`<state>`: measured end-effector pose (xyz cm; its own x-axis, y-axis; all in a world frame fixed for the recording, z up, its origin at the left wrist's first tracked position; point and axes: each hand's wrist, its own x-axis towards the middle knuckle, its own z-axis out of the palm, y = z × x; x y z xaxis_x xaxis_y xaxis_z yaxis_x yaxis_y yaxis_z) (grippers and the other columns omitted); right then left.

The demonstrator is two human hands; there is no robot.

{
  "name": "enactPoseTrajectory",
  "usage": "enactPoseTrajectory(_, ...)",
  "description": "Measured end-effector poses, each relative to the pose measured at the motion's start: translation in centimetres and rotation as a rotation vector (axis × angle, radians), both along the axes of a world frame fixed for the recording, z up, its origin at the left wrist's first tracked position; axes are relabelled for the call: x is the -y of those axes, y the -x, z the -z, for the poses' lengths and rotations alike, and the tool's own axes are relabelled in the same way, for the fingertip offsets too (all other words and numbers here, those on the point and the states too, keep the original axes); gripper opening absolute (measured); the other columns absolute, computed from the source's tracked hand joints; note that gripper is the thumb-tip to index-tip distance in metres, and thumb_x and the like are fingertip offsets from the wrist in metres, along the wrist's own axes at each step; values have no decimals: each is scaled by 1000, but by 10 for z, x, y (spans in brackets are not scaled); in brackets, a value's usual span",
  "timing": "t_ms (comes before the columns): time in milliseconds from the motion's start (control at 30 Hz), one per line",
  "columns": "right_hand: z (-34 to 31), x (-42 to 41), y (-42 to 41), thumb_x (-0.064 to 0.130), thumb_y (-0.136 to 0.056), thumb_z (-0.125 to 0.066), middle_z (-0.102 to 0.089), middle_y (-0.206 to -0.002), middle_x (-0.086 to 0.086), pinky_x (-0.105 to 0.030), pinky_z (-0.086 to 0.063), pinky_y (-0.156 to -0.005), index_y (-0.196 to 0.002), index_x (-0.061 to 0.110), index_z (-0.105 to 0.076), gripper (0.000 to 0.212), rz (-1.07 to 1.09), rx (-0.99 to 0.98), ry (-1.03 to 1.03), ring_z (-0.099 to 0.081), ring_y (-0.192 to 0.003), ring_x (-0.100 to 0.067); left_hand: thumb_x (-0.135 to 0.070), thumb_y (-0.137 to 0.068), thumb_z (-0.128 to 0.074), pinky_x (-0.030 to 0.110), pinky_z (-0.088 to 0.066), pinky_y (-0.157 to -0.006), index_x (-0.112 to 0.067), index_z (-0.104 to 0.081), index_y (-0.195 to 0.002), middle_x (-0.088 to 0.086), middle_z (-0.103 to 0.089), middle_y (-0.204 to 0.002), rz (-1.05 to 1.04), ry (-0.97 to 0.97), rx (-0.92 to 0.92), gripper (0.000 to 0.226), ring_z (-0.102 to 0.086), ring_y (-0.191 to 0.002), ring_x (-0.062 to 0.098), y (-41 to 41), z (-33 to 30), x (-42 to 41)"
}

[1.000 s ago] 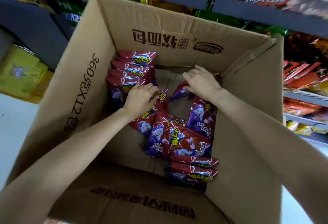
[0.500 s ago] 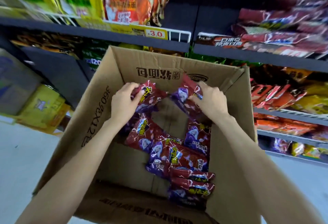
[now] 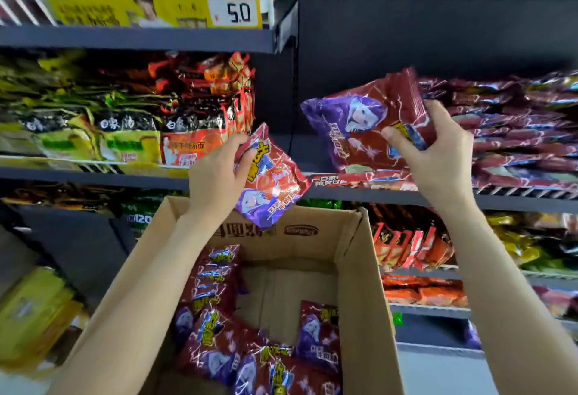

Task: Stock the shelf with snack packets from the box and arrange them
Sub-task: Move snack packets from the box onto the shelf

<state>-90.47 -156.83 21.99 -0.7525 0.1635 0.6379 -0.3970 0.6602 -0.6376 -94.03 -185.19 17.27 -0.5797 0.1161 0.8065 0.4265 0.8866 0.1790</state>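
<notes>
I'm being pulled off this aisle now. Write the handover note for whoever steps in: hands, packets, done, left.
Left hand grips one red-and-purple snack packet above the box, not yet at the shelf.
Right hand holds a small stack of the same packets, raised at the shelf beside the stacked pile.
Done: a pile of matching packets already lies on that shelf, to the right.
Left: place both handfuls, square them with the pile, then empty the box, which holds more packets.

Both arms raised; left hand (image 3: 215,172) and right hand (image 3: 438,157) each curled, gripping.
</notes>
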Motion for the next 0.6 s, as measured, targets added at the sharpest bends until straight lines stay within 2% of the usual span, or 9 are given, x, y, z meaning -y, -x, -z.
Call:
enactPoseTrajectory(100, -17, -15, 26, 29, -87, -67, -62, -94, 10, -3, -38, -69, -115, 8, -58, 37, 93, -209, -104, -57, -77, -5, -23, -90, -61, 19, -31, -45, -6, -64, -98, 5, -65, -67, -32, 41, -120, 19, -60, -53, 20, 18, -20, -17)
enactPoseTrajectory(200, -15, -28, 66, 26, -88, -64, -70, -93, 1, -28, -51, -64, -114, 11, -60, 30, 128, -337, -345, -64, -75, -14, -24, -91, -59, 20, -29, -43, -8, -64, -97, 4, -62, -67, -80, 84, -167, 18, -59, -55, 19, 37, -24, -27)
enactPoseTrajectory(300, 2, -35, 105, 16, -82, -65, -70, -81, -7, -35, -53, -52, -108, 12, -65, 26, 121, -369, -632, -66, -69, -26, -24, -90, -61, 20, -26, -41, -10, -65, -94, 3, -60, -64, -111, 114, -201, 15, -57, -54, 17, 55, -20, -33)
enactPoseTrajectory(400, 22, -34, 126, 3, -70, -75, -68, -76, -8, -32, -51, -51, -102, 12, -68, 34, 47, -199, -894, -64, -64, -29, -22, -89, -65, 19, -28, -39, -11, -67, -92, 1, -60, -62, -113, 150, -266, 12, -56, -52, 14, 66, -21, -41)
enactPoseTrajectory(467, 31, -33, 127, 4, -75, -72, -70, -87, -8, -35, -51, -59, -106, 14, -68, 33, -14, 8, -968, -65, -75, -30, -22, -88, -66, 20, -33, -36, -12, -68, -91, 1, -61, -61, -104, 186, -288, 10, -56, -53, 14, 77, -20, -49)
enactPoseTrajectory(533, 38, -37, 123, 13, -81, -69, -70, -100, -7, -37, -52, -68, -112, 17, -68, 31, -88, 107, -928, -65, -89, -30, -22, -88, -64, 22, -36, -34, -13, -67, -91, 0, -61, -60, -94, 235, -271, 10, -57, -54, 14, 92, -20, -57)
enactPoseTrajectory(600, 42, -42, 116, 29, -86, -67, -69, -106, -4, -37, -52, -75, -113, 18, -68, 29, -123, 72, -881, -64, -96, -26, -21, -85, -68, 18, -31, -35, -14, -68, -88, -2, -58, -56, -111, 287, -245, 8, -56, -52, 13, 112, -23, -65)
